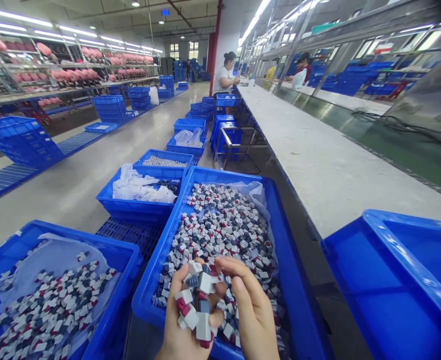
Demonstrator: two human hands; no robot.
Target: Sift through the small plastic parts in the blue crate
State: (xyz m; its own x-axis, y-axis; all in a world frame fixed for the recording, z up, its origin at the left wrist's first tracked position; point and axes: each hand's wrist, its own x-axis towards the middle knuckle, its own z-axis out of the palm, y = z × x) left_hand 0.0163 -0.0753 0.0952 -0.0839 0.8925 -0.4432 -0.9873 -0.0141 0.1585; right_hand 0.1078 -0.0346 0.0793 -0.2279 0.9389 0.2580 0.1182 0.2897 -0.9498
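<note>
My left hand (176,327) is cupped, palm up, round a handful of small plastic pieces (202,327) with white block-like ends and dark red or dark blue parts. Close by on the right, my right hand (256,312) has its fingers stretched and slightly bent towards the handful. Whether its fingertips touch a piece I cannot tell. Both hands are over the near part of a large blue bin (145,295), lined with thin clear plastic, where many more such pieces (224,230) lie loose.
Left of the large bin stands another blue bin (128,250) of similar pieces. Further blue bins (194,125) line the floor ahead. A long white workbench (318,145) runs along the right, with a tilted blue bin (355,280) at its near end. A person (226,77) sits farther along.
</note>
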